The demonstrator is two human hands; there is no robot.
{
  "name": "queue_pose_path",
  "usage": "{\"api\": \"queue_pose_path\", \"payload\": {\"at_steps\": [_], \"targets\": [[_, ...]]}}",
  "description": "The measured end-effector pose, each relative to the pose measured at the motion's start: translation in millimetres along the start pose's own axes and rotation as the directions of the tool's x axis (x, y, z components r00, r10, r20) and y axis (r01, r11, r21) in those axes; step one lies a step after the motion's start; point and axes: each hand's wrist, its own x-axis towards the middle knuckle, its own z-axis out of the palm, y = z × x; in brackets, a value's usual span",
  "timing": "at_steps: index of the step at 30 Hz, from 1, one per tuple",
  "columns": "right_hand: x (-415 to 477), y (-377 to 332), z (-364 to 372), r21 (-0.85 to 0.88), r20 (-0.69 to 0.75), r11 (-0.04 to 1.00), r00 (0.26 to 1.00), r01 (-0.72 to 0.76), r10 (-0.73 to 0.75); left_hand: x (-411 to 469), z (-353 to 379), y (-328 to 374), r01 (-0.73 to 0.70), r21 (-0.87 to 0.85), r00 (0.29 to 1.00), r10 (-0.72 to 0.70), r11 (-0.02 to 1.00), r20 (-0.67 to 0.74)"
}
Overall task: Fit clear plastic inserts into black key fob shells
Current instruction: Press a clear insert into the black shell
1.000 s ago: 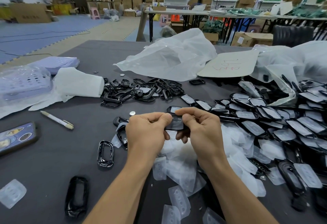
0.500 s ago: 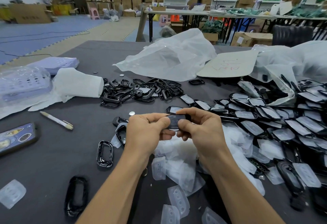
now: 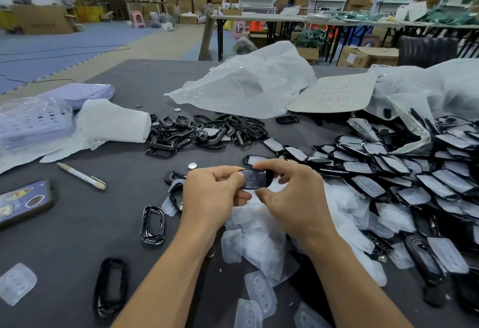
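Above the grey table, both hands hold one black key fob shell with a clear insert in it. My left hand grips its left end, thumb on top. My right hand pinches its right end between forefinger above and thumb below. Loose clear plastic inserts lie heaped under my hands. Empty black shells lie to the left, and a pile of empty shells sits further back. Several shells fitted with inserts spread over the right side.
A phone and a pen lie at the left. Purple trays in plastic and white foam wrap sit behind them. Plastic bags and a cardboard sheet lie at the back. A coin cell lies near my left hand.
The shell has turned in my fingers, its glossy face now tilted toward me. My right fingers have shifted from over the shell to pinching its right end. Both hands stay in place.
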Motion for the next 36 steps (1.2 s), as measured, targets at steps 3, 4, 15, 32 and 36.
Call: {"api": "queue_pose_path", "payload": {"at_steps": [3, 4, 15, 32, 36], "targets": [[0, 0, -1, 0.033, -0.003, 0.999, 1.0, -0.01, 0.01, -3, 1, 2, 0.008, 0.033, 0.997, -0.011, 0.999, 0.076], [1, 0, -1, 0.038, -0.002, 0.999, 1.0, -0.013, 0.013, -4, 2, 2, 0.007, 0.058, 0.995, -0.013, 0.998, 0.1], [18, 20, -43, -0.313, -0.269, 0.929, 0.957, -0.196, 0.111, -1, -3, 4, -0.029, -0.078, 0.994, 0.02, 0.997, -0.11], [8, 14, 1, -0.444, -0.017, 0.892, 0.997, -0.079, 0.08, 10, -45, 3, 0.142, 0.875, 0.956, 0.165, 0.462, -0.242], [8, 16, 3, -0.403, 0.007, 0.912, 0.996, -0.08, 0.09, 10, -47, 3, 0.005, 0.635, 0.935, 0.221, 0.772, -0.276]]}}
